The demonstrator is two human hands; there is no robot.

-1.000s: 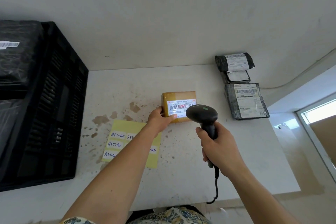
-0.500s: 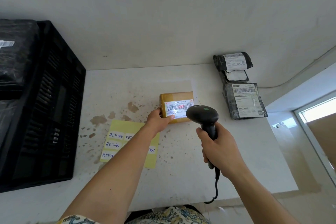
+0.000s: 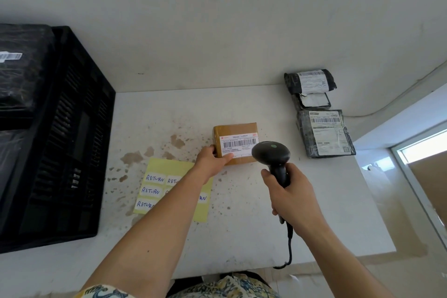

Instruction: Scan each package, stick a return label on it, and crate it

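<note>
White walls meet a stained white table that fills the middle of the frame. At centre sits a small brown box, flat on the table, its barcode label facing up. The left hand holds the box's near left corner, thumb lying across the label's edge. The right hand is wrapped round the handle of a black scanner, whose head hovers over the box's right side.

The box looks light and stiff, taped cardboard, probably a little slick; gripping two opposite sides should lift it safely.

Lower left of centre lies a yellow sheet of "RETURN" stickers. A black crate stands at the left. Black wrapped parcels wait at the right, well apart from the box.
</note>
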